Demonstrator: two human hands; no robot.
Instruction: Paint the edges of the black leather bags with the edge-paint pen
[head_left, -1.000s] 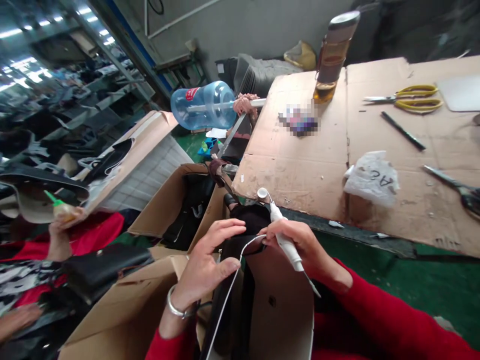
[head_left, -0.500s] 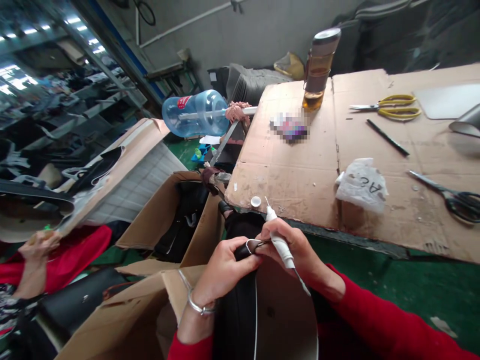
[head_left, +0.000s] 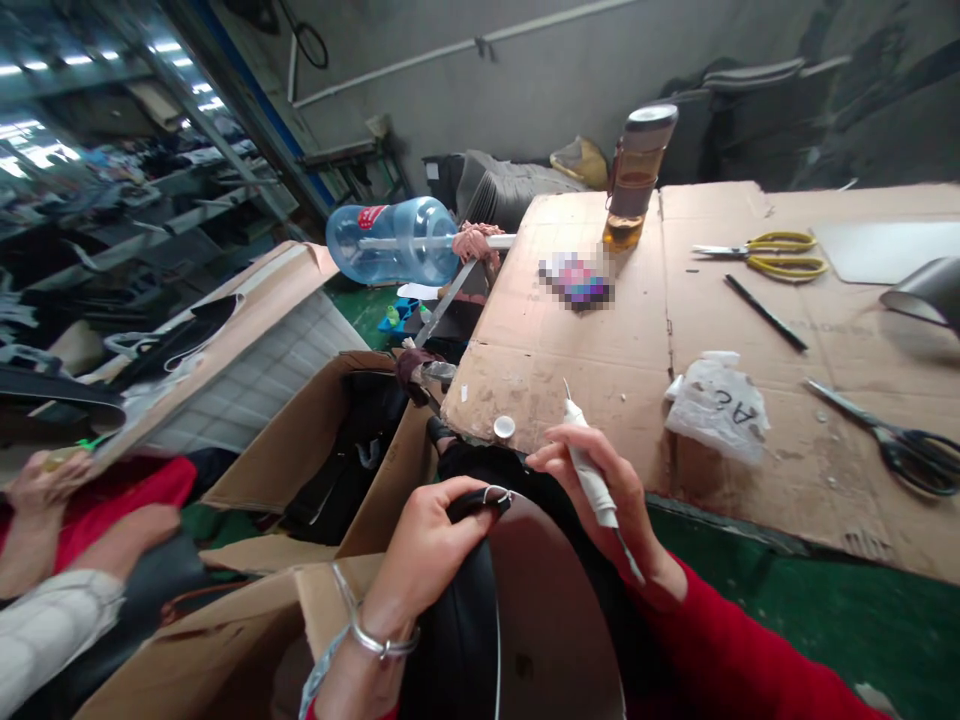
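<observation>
Grey wall [head_left: 540, 90] runs across the back of the head view, and before it stands a table [head_left: 570, 350] covered in worn, stained cardboard, with green floor [head_left: 825, 625] below its near edge. Toward the table's far side a bottle [head_left: 637, 190] of amber liquid stands near a pixelated item [head_left: 577, 282]; farther right lie yellow-handled scissors [head_left: 787, 257], a thin dark stick [head_left: 765, 312] and black-handled scissors [head_left: 919, 455]. Nearer the middle is a crumpled plastic bag [head_left: 716, 408] with dark lettering, and close to the near left corner sits a small white cap [head_left: 504, 428]. Left of the table a blue water jug [head_left: 394, 242] lies sideways at the end of a white pole, above an open cardboard box [head_left: 300, 435] with dark items in it. At the lower left, a co-worker's hand [head_left: 49, 480] grips something with a green tip, and a white sleeve [head_left: 56, 630] reaches in beneath; whether both belong to one person cannot be told. In the lower middle, a brown panel [head_left: 551, 600] with a rounded top and a pale edging stands upright, black material [head_left: 450, 635] along its left side. The left hand [head_left: 431, 545], a silver bangle at its wrist, pinches a black end piece [head_left: 484, 505] at the top of this work, where a bit of white cord [head_left: 497, 492] loops. The right hand [head_left: 611, 490] is curled round a white-wrapped tool [head_left: 590, 478], its thin metal point directed upward, well clear of the left hand
</observation>
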